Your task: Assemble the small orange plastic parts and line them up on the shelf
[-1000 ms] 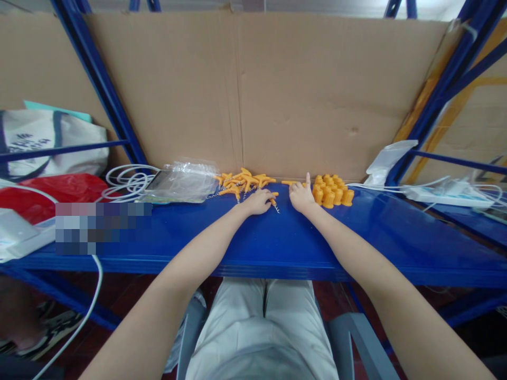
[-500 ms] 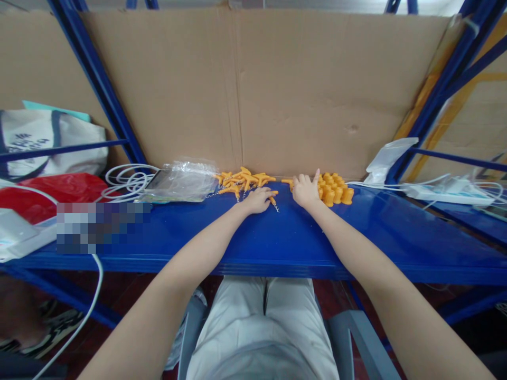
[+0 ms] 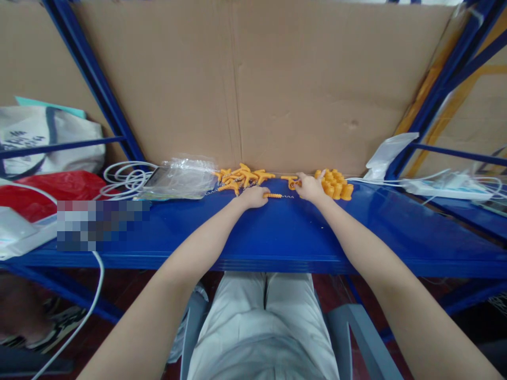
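Note:
My left hand (image 3: 254,197) is closed round the handle end of an orange corkscrew (image 3: 274,196). Its threaded orange shaft and thin metal spiral point right, towards my other hand. My right hand (image 3: 311,187) has its fingers closed on an orange plastic piece with a ring-like end (image 3: 292,184); the fingers cover part of it. Behind my left hand lies a heap of orange corkscrews (image 3: 244,175) with metal spirals. Just right of my right hand, several orange cup-shaped parts (image 3: 336,184) stand grouped together.
Everything lies on a blue shelf (image 3: 273,237) with a cardboard wall (image 3: 297,89) behind. Clear plastic bags (image 3: 184,179), coiled white cable (image 3: 129,177) and a red bag (image 3: 51,192) are at left. A white power strip (image 3: 467,194) lies at right, near a blue upright (image 3: 439,95).
The corkscrew in my left hand has turned from pointing down towards me to pointing right. My right hand has shifted slightly right, and the ring-ended piece at its fingers now shows.

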Demonstrator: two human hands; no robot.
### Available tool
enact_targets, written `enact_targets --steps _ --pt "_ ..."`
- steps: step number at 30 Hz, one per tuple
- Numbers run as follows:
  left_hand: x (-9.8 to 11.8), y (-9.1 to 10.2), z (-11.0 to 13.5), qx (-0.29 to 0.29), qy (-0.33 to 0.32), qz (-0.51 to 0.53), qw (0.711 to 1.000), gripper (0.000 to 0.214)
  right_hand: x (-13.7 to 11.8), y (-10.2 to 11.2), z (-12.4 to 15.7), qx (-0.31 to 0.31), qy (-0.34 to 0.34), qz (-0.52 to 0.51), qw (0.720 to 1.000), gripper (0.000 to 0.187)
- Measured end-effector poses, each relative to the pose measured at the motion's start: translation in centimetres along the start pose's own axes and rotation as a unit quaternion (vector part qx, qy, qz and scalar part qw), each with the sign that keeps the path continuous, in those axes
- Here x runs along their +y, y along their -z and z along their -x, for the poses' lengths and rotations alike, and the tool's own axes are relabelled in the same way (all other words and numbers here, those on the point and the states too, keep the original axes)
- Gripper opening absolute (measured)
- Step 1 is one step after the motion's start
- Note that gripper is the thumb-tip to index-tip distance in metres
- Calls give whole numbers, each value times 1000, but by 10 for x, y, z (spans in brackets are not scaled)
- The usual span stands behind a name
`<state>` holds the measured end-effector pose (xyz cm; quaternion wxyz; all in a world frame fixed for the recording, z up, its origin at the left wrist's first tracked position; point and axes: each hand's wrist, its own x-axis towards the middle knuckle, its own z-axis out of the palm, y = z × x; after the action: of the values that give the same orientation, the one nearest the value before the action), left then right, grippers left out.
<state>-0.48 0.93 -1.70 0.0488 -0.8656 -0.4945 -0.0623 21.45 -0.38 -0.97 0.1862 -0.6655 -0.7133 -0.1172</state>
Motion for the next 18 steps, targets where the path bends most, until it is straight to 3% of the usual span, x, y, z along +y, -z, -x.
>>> enact_targets --steps 9,18 --pt "2 2 0 0 42 32 999 37 2 4 5 -53 52 69 995 35" --pt "-6 -3 -5 35 43 61 997 31 -3 7 10 -32 127 114 985 50"
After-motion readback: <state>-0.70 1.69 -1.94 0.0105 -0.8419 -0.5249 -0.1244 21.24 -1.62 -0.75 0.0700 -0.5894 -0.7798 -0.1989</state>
